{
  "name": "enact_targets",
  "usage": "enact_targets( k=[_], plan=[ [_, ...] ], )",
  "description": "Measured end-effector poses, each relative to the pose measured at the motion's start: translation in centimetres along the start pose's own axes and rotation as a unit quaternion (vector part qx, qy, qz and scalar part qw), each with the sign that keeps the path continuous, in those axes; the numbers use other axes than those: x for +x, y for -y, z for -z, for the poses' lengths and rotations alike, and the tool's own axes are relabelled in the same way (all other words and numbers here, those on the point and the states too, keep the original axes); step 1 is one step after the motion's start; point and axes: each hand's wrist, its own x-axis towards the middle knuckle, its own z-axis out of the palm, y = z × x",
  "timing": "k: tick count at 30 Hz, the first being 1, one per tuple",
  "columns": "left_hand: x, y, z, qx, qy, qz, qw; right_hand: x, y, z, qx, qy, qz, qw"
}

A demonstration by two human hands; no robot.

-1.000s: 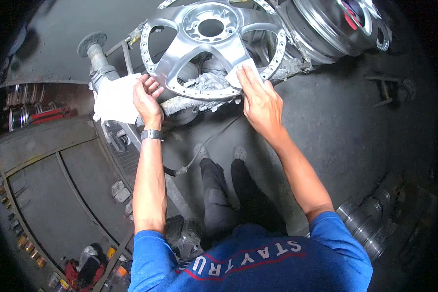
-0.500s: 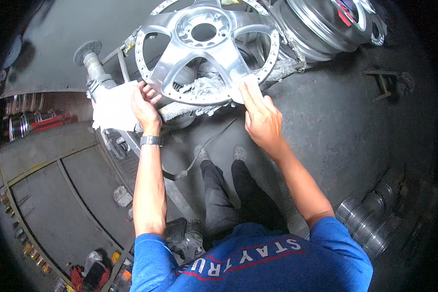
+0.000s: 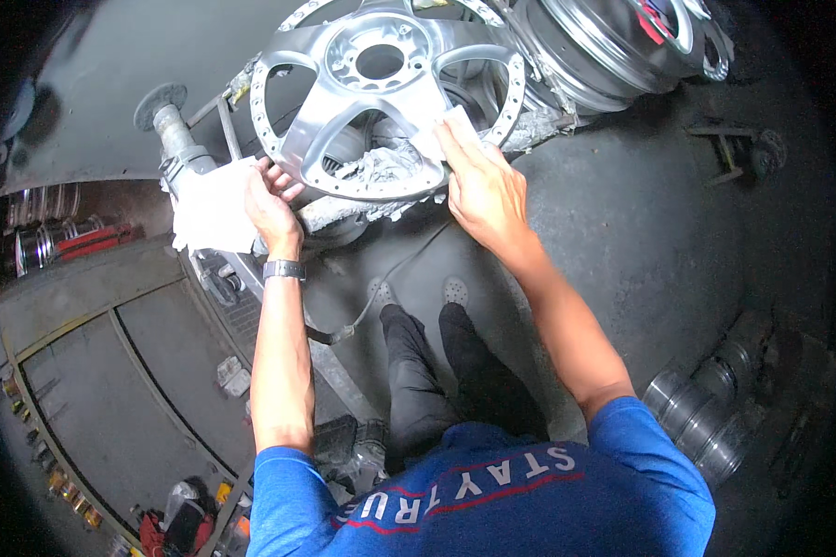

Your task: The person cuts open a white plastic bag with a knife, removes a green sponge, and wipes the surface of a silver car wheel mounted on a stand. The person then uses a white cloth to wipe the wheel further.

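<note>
A silver spoked wheel [image 3: 308,137] with small holes round its rim lies tilted on a stand padded with crumpled, grey-smeared wrapping [image 3: 387,167]. With its fingers pressed together, my right hand [image 3: 489,190] holds a folded white cloth [image 3: 429,142] against the lower right spoke. At the lower left edge of the rim is my left hand [image 3: 274,212], its fingers loosely curled and apart, the tips at the rim. Next to that hand a white sheet [image 3: 215,209] of cloth or paper hangs over the stand's metal arm; whether my left thumb touches it is hidden.
More silver wheels [image 3: 581,60] lean at the upper right, and dark wheel barrels [image 3: 692,422] stand at the lower right. A cable [image 3: 418,255] runs past my feet. To the left is a metal frame [image 3: 125,330] on the floor, with several small items along its edge.
My right hand has slid the white cloth inward and slightly up, from the rim's lower edge onto the spoke. My left hand keeps its place at the rim.
</note>
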Motion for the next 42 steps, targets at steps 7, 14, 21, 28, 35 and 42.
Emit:
enact_targets(
  k=[7,14,21,28,35,42],
  plan=[
    [-0.4,-0.3,-0.4,0.003,-0.013,0.002,1.0,-1.5,0.3,0.7,0.0,0.034,-0.022,0.999],
    [0.0,0.2,0.1,-0.006,-0.006,0.003,1.0,-1.4,0.2,0.9,0.003,0.033,-0.018,0.999],
    [0.0,0.1,0.0,-0.007,-0.003,0.014,1.0,-1.5,0.0,0.9,0.01,0.035,-0.02,0.999],
    [-0.3,-0.4,-0.7,0.002,0.0,0.003,1.0,0.2,-0.4,0.3,0.013,0.034,-0.022,0.999],
    [-0.2,-0.1,-0.2,0.002,-0.004,0.007,1.0,-6.2,-1.0,-0.7,-0.035,0.017,0.005,0.999],
    [0.0,-0.3,-0.3,0.007,-0.009,0.014,1.0,-4.4,-0.9,-1.5,-0.034,-0.005,0.013,0.999]
  ],
)
